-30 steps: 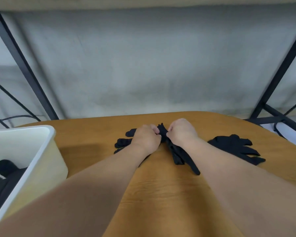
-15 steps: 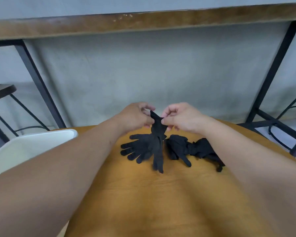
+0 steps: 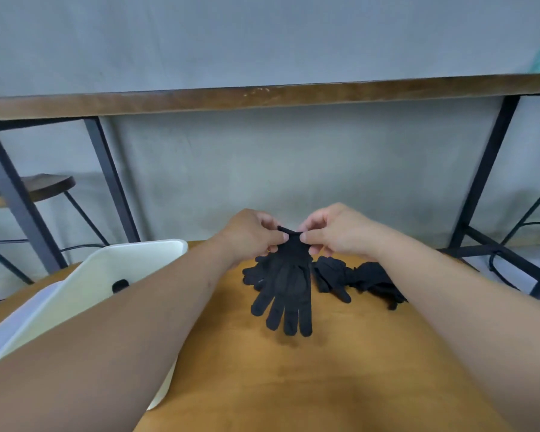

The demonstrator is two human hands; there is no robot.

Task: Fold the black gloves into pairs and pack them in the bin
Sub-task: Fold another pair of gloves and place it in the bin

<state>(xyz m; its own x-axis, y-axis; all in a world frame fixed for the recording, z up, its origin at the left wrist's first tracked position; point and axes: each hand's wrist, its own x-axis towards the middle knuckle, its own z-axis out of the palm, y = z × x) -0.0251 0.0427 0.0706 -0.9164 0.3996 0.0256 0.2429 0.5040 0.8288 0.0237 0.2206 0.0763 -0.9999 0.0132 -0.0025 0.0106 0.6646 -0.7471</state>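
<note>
Gloves (image 3: 289,285) in black fabric are hanging fingertips-down from the cuff, directly below the pinching fingers and clear of the bench (image 3: 293,385); whether this is one glove or two laid together cannot be told. The left hand (image 3: 250,233) is pinching the left corner of the cuff between thumb and forefinger, and the right hand (image 3: 334,230) is pinching the right corner the same way, its remaining fingers (image 3: 317,249) curling loosely. More loose gloves (image 3: 360,277) are lying on the bench just below and right of the right hand, and another is showing just below the left hand. The white bin (image 3: 131,257) is standing left of the left hand, with something black inside. Judged from this, packing appears begun, while folding of the held gloves and the loose ones is remaining.
</note>
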